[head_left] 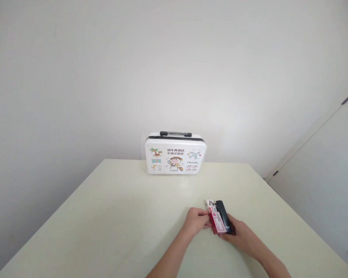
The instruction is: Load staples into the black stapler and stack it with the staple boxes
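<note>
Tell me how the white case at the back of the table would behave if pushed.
The white case would likely feel stiff, since its front looks flat and unsagging. Pushed near the top, it might tip, as it stands upright on edge. What looks like clear wrapping could make it slippery.

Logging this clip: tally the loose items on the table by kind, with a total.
White carry case: 1
Black stapler-like item: 1
Small boxes (red-and-white box and paler box, apparently separate): 2
Total: 4
</note>
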A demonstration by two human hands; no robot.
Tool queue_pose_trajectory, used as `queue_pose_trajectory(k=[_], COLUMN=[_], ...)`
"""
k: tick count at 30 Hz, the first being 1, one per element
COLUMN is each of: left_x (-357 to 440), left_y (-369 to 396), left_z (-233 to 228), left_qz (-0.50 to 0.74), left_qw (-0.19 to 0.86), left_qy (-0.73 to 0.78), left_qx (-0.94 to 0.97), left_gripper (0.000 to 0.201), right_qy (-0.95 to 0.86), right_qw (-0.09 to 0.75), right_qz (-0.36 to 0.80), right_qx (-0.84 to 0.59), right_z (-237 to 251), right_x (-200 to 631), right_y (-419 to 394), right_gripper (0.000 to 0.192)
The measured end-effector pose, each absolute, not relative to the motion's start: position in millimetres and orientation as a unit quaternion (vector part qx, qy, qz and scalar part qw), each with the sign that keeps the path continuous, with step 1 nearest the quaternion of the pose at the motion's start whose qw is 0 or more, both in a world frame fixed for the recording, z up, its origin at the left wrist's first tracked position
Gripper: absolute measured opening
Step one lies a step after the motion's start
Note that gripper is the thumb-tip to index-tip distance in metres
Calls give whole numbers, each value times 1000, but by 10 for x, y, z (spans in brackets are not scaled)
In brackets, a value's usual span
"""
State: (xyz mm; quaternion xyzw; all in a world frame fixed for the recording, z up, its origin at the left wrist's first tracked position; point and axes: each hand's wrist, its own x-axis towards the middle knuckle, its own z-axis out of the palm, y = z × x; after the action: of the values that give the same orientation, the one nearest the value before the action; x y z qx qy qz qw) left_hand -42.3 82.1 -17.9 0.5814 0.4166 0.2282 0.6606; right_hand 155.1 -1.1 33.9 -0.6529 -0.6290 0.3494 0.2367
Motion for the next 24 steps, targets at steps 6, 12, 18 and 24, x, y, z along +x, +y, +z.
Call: queue_pose_trajectory(k=[6,12,18,24], left_x=[-1199,-2246,-2466,-2455], left_y=[621,510,167,3], left_z=[-217,-122,-214,-442], left_qz=[343,438,374,190], left_qw=[569,387,250,-10], left_qy=[489,565,544,536], left_qx=[566,583,708,822], left_gripper=[35,41,44,61], right_qy=[-579,-538,-707,-763], right_qw=[269,413,281,187], right_qz=[327,452,326,144], right_qx=[-697,-579,-561,-602], right_z=[435,660,139,-147], right_x=[1801,1053,-155,-414], right_y=[-334,-439,-179,-102], right_gripper=[110,67,62,57])
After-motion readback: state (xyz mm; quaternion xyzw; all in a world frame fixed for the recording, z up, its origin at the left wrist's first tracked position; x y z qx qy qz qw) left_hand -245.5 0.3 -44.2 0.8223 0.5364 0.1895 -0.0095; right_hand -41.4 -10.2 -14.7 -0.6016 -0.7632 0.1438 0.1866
